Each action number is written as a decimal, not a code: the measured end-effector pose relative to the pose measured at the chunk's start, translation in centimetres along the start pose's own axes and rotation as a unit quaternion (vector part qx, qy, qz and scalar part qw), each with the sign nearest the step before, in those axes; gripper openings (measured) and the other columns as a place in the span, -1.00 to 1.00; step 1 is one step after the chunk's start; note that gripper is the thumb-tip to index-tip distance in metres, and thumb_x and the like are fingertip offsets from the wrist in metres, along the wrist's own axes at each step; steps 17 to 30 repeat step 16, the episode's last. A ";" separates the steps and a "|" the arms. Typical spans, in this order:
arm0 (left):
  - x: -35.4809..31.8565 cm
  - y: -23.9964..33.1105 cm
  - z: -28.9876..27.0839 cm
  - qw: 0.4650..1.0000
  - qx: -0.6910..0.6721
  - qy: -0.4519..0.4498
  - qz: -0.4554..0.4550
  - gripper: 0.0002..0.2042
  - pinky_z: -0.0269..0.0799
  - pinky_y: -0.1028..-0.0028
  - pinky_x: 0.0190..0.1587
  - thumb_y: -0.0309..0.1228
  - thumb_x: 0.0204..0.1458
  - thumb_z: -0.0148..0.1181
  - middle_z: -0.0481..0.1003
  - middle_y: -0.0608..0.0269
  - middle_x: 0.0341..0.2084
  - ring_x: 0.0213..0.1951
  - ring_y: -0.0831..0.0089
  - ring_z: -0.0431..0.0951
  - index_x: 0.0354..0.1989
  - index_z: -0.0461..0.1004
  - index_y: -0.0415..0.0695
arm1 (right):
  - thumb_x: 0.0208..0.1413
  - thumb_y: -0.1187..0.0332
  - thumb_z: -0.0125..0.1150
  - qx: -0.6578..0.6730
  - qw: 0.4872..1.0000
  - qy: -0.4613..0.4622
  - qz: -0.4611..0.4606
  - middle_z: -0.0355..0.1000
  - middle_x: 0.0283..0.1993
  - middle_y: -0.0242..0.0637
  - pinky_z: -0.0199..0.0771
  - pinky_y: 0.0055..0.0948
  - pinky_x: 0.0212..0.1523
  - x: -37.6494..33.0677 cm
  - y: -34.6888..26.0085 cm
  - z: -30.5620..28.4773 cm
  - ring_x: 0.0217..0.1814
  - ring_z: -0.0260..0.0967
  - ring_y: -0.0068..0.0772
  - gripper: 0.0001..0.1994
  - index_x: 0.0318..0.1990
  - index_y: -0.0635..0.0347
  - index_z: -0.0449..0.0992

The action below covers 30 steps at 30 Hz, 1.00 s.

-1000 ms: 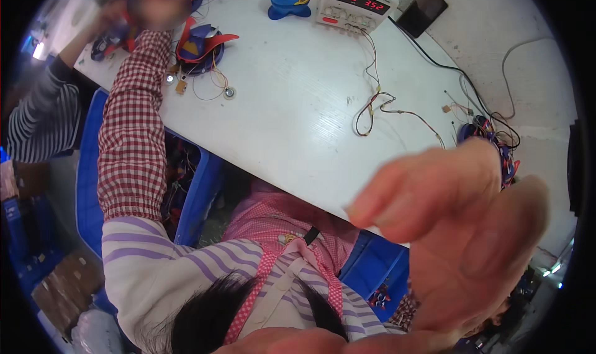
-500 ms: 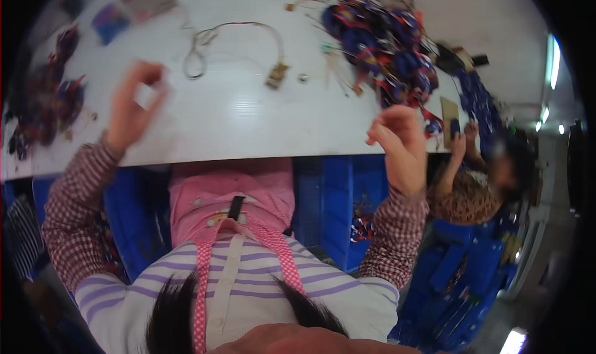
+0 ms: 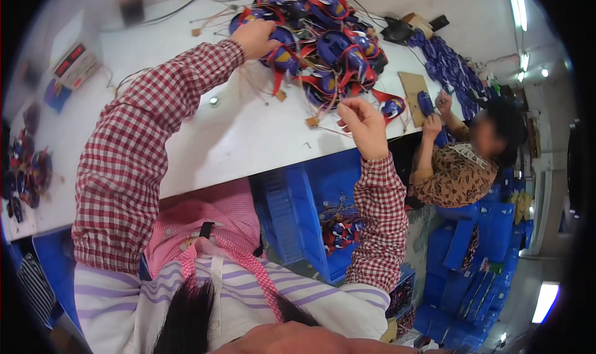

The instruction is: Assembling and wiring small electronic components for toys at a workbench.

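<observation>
Up at the far edge of the heap, my left hand (image 3: 254, 38) reaches across the table with its fingers closed at the rim of a purple-and-red plastic shell (image 3: 282, 59). Thin wires with small connectors trail from the heap of such shells (image 3: 335, 46). My right hand (image 3: 366, 129) hovers by the near side of the heap, thumb and fingers curled together beside some thin wires. Whether a wire lies in that pinch is too fine to make out. A small tan connector (image 3: 312, 122) rests on the white tabletop just left of it.
A boxy device with a red display (image 3: 77, 65) stands at the left back. More shells (image 3: 28, 174) lie at the left end. At the right, a co-worker (image 3: 462, 167) handles a purple piece beside a brown board (image 3: 411, 93). Blue bins (image 3: 304, 205) sit below the table edge.
My view has turned to the right. My left hand has swung from the left part of the table to the shell heap. My right hand has come up beside the heap's near side.
</observation>
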<state>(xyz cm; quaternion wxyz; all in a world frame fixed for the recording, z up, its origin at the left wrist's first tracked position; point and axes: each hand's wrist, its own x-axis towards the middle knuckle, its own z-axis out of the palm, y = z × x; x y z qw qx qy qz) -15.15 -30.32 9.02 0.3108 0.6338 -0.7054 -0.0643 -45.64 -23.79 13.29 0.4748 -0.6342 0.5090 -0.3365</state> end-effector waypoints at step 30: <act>11.4 16.3 8.0 0.897 0.177 -0.333 0.229 -0.31 0.12 0.01 0.12 -0.31 -0.16 0.24 0.17 0.25 0.21 0.21 0.25 0.15 0.22 0.10 0.08 | 0.08 0.25 0.18 -0.067 0.982 0.171 -0.047 0.49 -0.37 -0.32 0.38 -0.72 -0.42 12.0 -0.9 -8.2 -0.38 0.44 -0.53 -0.71 -0.16 0.28 0.50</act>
